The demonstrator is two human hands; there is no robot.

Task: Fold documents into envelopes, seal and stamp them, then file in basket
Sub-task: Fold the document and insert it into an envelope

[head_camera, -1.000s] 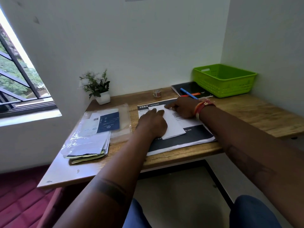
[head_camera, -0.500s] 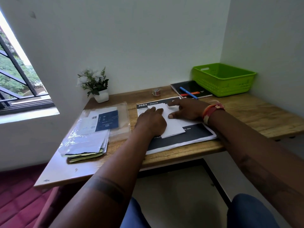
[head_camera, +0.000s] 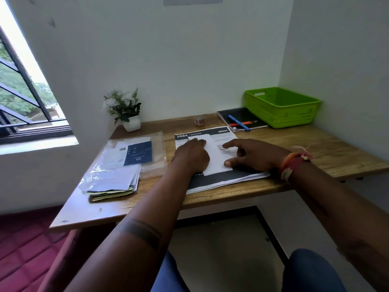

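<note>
1. Head view: the folded white sheet (head_camera: pixel 214 154) lies on the printed document stack (head_camera: pixel 226 182) near the table's (head_camera: pixel 315 152) front edge.
2. The right hand (head_camera: pixel 252 157) has slid back along the crease since a second ago, fingers now spread, thumb on the sheet's near corner.
3. The left hand (head_camera: pixel 192 157) still presses flat, fingers straight.
4. The fold looks nearly set (the green basket (head_camera: pixel 282 107) waits in the back right corner).

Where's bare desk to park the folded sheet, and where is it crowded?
Free: the wooden desk on the right, between the green basket and the front edge; also the near-left corner in front of the envelope pile. Crowded: the centre, where both hands press the folded sheet, and the back by the notebook.
</note>
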